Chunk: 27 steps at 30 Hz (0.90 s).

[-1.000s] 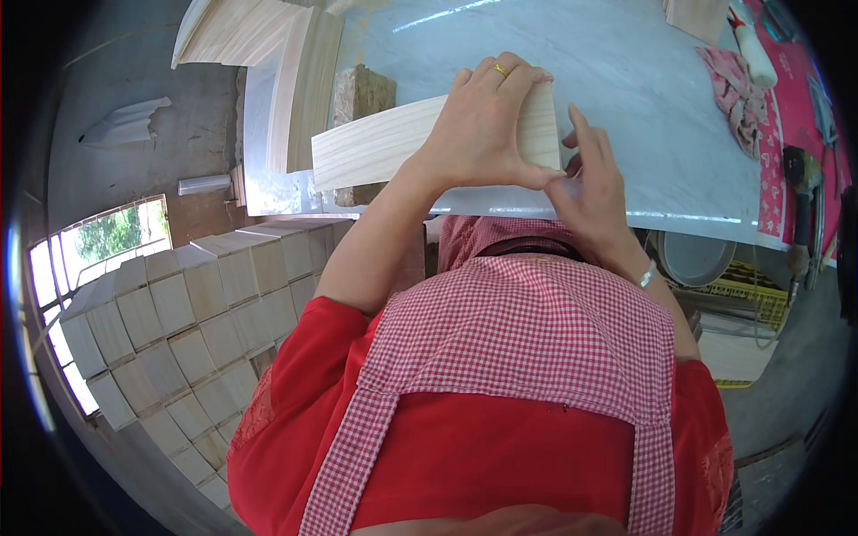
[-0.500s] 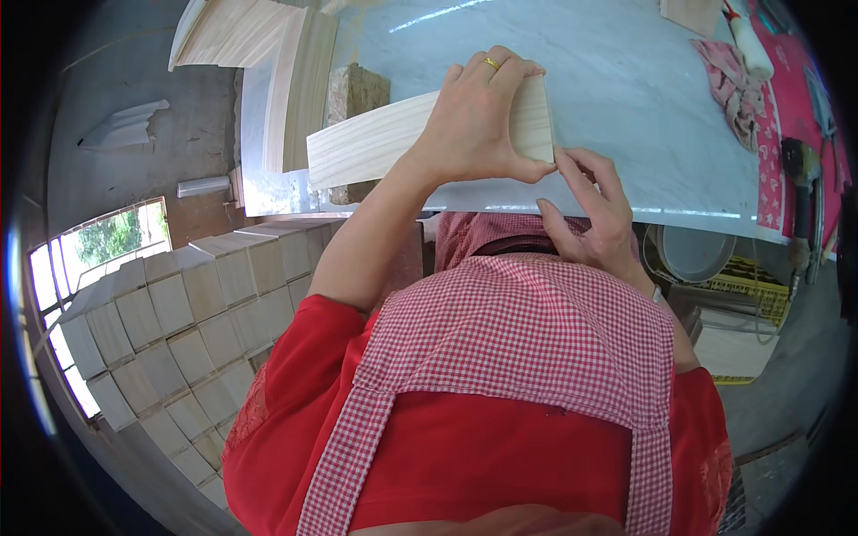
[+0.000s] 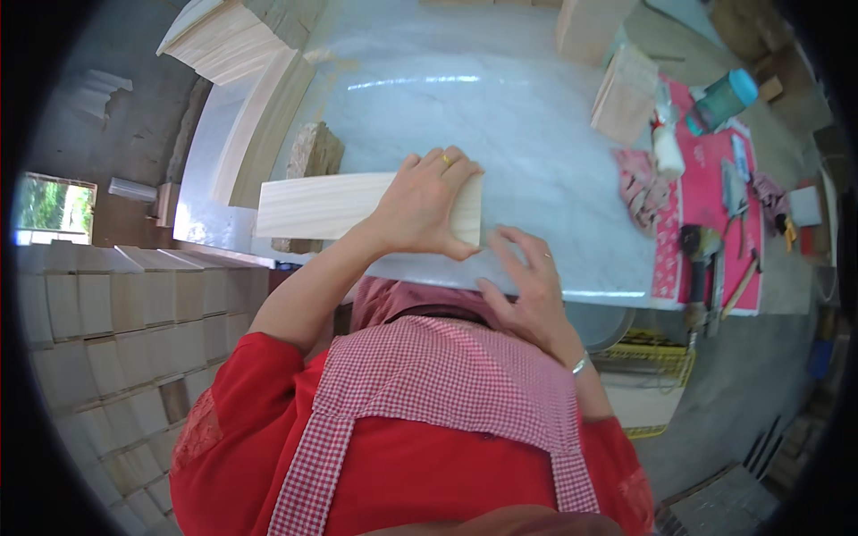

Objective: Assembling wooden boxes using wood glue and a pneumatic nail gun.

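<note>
My left hand spans the right part of a pale wooden board, thumb on the near edge and fingers over the far edge, closed on it. The board's left part lies across a rough particle-board block. Just right of the board's end is my right hand, apart from it, with thumb and fingers spread and nothing visible in them. Both hands are at the near side of a table with a pale, glossy top.
Stacked boards stand at the table's left, with many wooden pieces piled below. To the right are upright wooden pieces, a crumpled pink cloth, a white bottle, a teal jar, a brush and a hammer.
The view has swung toward the right, showing more of the table's right end. My right hand, formerly touching the board's end corner, is now slightly away from it; my left hand keeps its grip.
</note>
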{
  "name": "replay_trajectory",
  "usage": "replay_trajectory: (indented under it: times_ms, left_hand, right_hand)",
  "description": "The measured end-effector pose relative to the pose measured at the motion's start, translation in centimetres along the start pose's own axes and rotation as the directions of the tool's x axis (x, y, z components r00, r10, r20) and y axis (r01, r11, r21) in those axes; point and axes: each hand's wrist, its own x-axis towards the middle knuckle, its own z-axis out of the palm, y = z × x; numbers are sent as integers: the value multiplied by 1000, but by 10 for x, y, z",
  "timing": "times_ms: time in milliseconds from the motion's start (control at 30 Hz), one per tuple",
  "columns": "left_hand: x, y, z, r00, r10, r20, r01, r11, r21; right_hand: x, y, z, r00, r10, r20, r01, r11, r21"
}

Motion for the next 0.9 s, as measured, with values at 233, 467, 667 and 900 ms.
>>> replay_trajectory:
  times_ms: [233, 467, 667, 900]
  left_hand:
    - [-2, -2, -1, 1000, 0, 10, 0, 1000, 0]
    - [-9, -8, 4, 1000, 4, -21, -5, 1000, -6]
    - [-9, -13, 4, 996, 51, -74, -51, 999, 12]
    - [-11, -20, 16, 995, 68, -66, -63, 995, 76]
  right_hand:
    - [-66, 131, -166, 808, 220, -547, -586, 406, -701]
    - [-98, 188, -209, 780, 493, -386, -601, 417, -682]
    - [-46, 170, -232, 662, 662, -353, -697, 370, -614]
    - [12, 29, -208, 683, 727, -72, -668, 581, -465]
